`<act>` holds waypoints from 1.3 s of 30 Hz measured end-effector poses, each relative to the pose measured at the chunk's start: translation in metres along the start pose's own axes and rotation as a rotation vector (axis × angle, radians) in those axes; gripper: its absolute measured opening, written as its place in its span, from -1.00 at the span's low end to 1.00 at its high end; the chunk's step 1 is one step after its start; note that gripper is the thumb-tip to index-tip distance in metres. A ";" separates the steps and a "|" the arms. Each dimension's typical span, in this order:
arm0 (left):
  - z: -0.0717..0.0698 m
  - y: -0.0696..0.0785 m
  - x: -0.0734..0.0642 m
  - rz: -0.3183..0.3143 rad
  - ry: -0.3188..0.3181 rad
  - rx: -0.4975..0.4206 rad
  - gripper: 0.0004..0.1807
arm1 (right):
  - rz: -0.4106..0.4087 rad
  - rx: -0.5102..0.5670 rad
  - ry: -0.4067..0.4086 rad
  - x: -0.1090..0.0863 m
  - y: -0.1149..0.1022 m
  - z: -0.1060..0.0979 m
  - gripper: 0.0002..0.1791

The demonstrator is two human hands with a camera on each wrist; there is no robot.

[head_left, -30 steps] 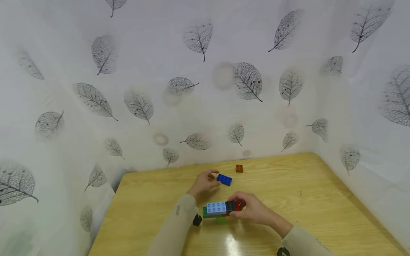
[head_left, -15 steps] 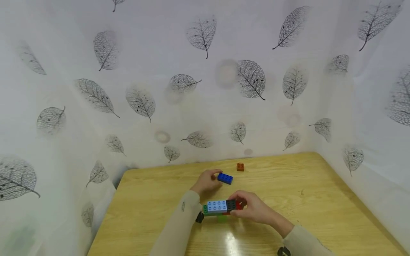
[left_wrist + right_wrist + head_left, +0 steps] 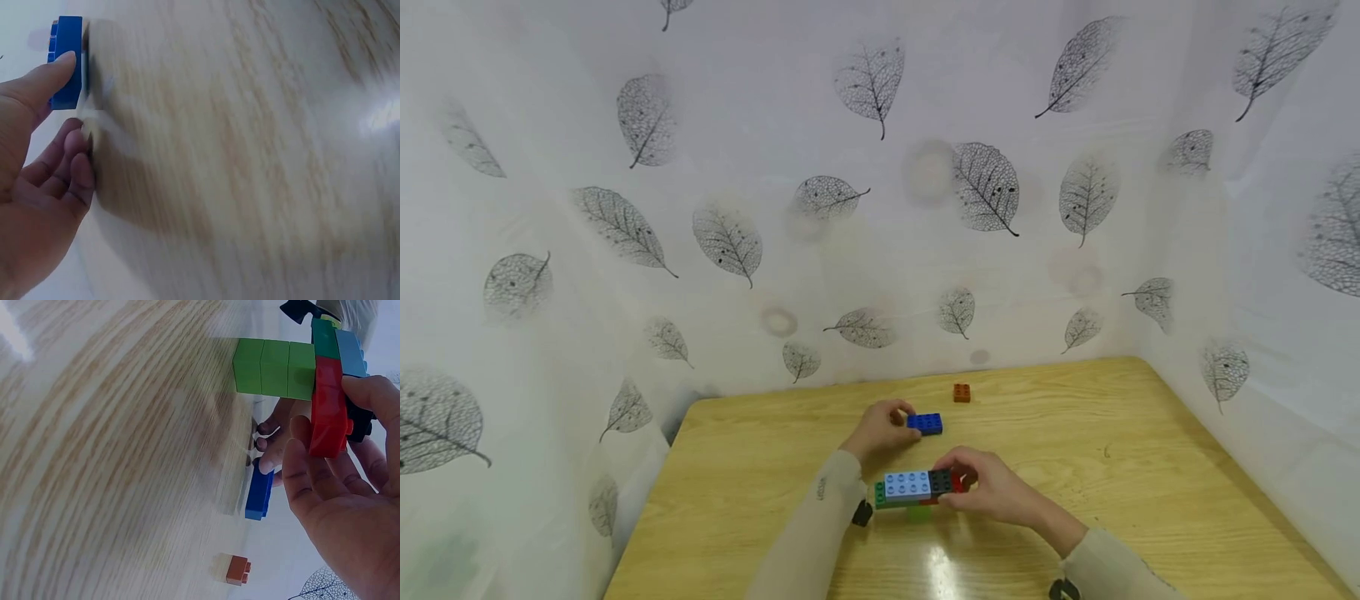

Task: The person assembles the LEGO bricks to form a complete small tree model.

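Observation:
My left hand [image 3: 882, 428] pinches the left end of a blue eight-stud brick [image 3: 927, 424], thumb along its near side; in the left wrist view the thumb lies across the blue brick [image 3: 67, 81] and the other fingers curl below. Nearer to me, my right hand [image 3: 988, 490] grips the right end of a joined toy-brick build. On top of that build are a light blue brick [image 3: 907, 484] and a black brick [image 3: 941, 481]. Beneath run a dark green brick [image 3: 325, 339] and a red brick [image 3: 327, 406], carried by a column of light green bricks [image 3: 274, 367].
An orange-brown four-stud brick [image 3: 962, 392] lies toward the back of the wooden table [image 3: 1075, 433], beyond the blue one. A white leaf-print curtain [image 3: 880, 250] rises behind the table and along both sides. Black clips [image 3: 862, 513] hang at the sleeves.
The blue brick has turned from a slant to lie nearly parallel with the table's back edge, and the left fingers have closed on its end. The right hand and the build stay in place.

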State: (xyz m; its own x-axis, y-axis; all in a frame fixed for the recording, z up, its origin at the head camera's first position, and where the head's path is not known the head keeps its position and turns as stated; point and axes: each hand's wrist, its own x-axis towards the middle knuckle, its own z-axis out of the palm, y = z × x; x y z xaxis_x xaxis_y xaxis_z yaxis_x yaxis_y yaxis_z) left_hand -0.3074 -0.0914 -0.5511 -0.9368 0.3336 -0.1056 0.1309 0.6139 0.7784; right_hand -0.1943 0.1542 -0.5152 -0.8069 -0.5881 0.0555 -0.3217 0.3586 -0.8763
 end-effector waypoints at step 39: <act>-0.045 0.034 -0.084 0.281 -0.065 -0.051 -0.65 | 0.011 -0.017 -0.006 -0.001 -0.004 -0.001 -0.66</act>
State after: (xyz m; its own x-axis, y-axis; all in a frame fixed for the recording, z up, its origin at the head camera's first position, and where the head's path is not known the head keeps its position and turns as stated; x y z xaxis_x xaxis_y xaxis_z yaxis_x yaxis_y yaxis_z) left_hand -0.2387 -0.1303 -0.4878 -0.8432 0.5316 0.0807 0.3646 0.4549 0.8125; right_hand -0.1926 0.1539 -0.5114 -0.8071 -0.5888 0.0431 -0.3213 0.3769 -0.8687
